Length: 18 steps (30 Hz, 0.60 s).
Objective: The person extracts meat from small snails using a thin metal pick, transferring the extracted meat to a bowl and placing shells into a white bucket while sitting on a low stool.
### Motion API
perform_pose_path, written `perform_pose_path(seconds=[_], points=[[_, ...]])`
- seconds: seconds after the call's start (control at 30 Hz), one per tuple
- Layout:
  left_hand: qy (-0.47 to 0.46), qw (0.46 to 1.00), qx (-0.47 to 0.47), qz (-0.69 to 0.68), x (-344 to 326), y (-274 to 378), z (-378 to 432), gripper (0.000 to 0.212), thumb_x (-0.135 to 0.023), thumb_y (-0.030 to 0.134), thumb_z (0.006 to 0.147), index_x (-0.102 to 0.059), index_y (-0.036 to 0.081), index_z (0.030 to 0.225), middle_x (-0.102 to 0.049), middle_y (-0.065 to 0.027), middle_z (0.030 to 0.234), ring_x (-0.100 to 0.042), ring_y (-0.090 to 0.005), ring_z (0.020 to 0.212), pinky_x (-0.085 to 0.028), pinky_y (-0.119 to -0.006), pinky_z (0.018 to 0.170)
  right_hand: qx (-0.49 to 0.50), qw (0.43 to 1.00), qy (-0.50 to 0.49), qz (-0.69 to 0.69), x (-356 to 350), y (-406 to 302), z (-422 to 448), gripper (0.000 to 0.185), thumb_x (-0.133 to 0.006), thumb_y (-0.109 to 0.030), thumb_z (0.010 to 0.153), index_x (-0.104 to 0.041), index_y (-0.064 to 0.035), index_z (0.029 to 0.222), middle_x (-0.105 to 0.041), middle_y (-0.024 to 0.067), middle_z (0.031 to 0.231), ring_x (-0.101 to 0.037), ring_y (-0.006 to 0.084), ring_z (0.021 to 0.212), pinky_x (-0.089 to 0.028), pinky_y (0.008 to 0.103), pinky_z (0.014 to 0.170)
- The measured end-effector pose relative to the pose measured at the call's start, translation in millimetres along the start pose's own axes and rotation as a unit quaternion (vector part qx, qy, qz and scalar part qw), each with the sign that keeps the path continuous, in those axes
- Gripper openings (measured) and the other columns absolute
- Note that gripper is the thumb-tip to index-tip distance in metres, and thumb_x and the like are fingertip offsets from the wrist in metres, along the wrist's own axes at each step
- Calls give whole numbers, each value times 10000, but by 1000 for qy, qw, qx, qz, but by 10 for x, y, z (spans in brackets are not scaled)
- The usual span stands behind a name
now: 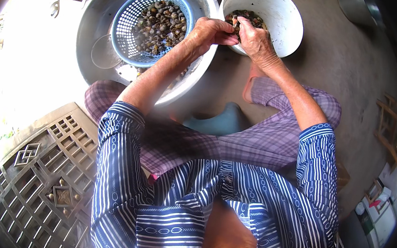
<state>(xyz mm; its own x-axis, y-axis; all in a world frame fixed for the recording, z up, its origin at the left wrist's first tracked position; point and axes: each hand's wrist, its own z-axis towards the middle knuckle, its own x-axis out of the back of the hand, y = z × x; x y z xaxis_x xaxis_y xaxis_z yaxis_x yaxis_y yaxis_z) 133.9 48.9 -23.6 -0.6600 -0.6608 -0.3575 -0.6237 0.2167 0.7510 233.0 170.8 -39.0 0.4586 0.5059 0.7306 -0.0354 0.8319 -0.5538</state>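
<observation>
Many dark snails (165, 24) lie in a blue perforated plastic basket (116, 26), which sits inside a large metal basin (87, 52). To its right stands a white bucket (286, 28) with dark and orange pieces at the bottom. Over the bucket's near left rim my left hand (212, 34) and my right hand (251, 36) meet. A small orange and dark piece (235, 21) shows between the fingertips, pinched by my right hand. Whether my left fingers also hold something small cannot be told.
A clear round dish or lid (105, 52) leans in the basin, left of the basket. A metal pot (358, 8) stands at the upper right. Wooden stools (390, 124) are at the far right, and a metal lattice gate (46, 174) is at the lower left.
</observation>
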Motion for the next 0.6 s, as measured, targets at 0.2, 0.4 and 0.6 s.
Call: perform_pose_path(seconds=[0.2, 0.4, 0.6], points=[[13, 1000, 10, -14, -8, -26, 17, 187, -528, 3, 727, -521, -148, 838, -573, -226, 743, -598, -267, 648, -520, -308, 655, -83, 997, -2, 12, 77, 210, 73, 179, -447, -106, 801, -518, -46, 953, -538, 196, 596, -556, 342, 589, -452, 408, 511], [32, 999, -33, -5, 116, -103, -71, 149, -557, -4, 686, -545, -114, 786, -574, -190, 688, -596, -267, 586, -529, -321, 580, -70, 997, -16, -41, 42, 432, 147, 145, -430, -57, 751, -551, 15, 786, -558, 218, 633, -577, 344, 651, -481, 391, 609], [54, 950, 18, 306, 338, -194, -249, 96, -596, 28, 643, -587, -45, 704, -584, -115, 579, -581, -181, 461, -509, -260, 478, -241, 930, -270, -66, 153, 596, 146, 254, -425, -104, 664, -537, 73, 519, -515, 216, 483, -573, 339, 560, -451, 396, 638]])
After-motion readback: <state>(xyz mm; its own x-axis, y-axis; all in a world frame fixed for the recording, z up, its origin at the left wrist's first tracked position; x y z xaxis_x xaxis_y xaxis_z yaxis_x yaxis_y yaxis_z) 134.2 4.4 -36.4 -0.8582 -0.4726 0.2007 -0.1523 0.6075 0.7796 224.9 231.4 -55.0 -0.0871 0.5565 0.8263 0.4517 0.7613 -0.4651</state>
